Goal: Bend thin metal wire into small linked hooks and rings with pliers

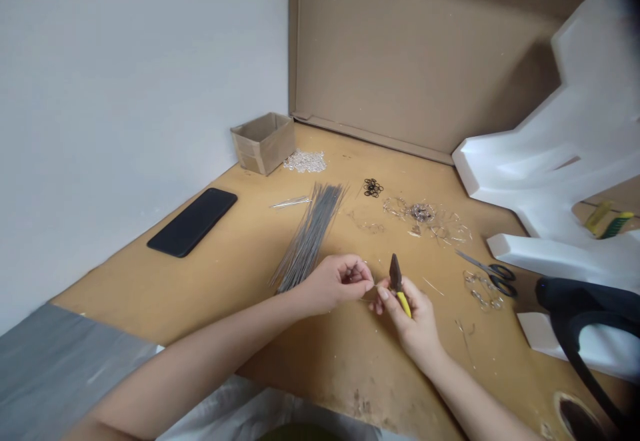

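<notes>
My left hand (347,284) is closed in a pinch on a thin wire (375,285). Right beside it, my right hand (407,311) grips pliers (396,274) with dark jaws pointing up and a yellow handle; its thumb and forefinger also meet the wire. The fingertips of both hands almost touch. What hangs from the wire is too small to make out. A bundle of straight grey wires (315,231) lies just beyond my left wrist.
A small cardboard box (265,144), clear beads (305,161) and a black phone (193,221) lie to the left. Black rings (373,188), tangled wire pieces (425,214) and scissors (493,271) lie to the right. White foam (545,161) and a cardboard panel (400,47) border the table.
</notes>
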`<state>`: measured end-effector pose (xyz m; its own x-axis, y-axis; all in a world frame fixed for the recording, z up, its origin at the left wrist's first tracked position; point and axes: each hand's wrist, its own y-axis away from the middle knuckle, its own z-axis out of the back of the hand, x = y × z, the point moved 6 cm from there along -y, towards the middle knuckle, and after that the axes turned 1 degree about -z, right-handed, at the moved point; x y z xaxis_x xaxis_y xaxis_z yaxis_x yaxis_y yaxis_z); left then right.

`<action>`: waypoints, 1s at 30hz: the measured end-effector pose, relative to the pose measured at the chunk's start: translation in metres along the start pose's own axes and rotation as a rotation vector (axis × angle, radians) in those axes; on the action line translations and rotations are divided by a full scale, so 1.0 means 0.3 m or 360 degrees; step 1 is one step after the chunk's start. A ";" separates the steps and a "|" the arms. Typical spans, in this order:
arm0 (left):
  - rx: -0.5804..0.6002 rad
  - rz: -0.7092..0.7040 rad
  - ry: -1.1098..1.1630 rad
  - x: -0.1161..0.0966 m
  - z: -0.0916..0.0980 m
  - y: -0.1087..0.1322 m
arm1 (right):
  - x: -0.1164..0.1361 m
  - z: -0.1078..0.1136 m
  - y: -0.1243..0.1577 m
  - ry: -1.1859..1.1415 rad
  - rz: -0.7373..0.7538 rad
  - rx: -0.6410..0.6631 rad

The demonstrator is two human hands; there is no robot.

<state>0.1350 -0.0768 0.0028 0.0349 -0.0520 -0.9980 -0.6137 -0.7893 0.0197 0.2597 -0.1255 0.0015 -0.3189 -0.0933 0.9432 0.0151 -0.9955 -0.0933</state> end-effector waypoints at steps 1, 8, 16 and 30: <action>-0.0008 -0.0011 -0.0028 0.001 0.000 0.001 | 0.002 -0.002 0.001 0.0006 0.0007 -0.0004; -0.0084 -0.0097 -0.0176 0.020 0.000 0.005 | 0.017 -0.013 -0.001 0.0022 0.0039 -0.0028; -0.0036 -0.0004 0.0117 0.012 0.011 -0.016 | -0.030 -0.001 -0.022 -0.0283 -0.0169 0.0003; 0.0148 0.0006 0.0541 0.003 0.042 -0.020 | -0.077 0.022 -0.033 -0.0707 -0.0285 -0.0028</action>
<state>0.1288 -0.0645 0.0010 0.2834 -0.2677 -0.9209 -0.6831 -0.7303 0.0021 0.2732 -0.1136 -0.0174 0.1209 0.0781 0.9896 -0.0202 -0.9965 0.0812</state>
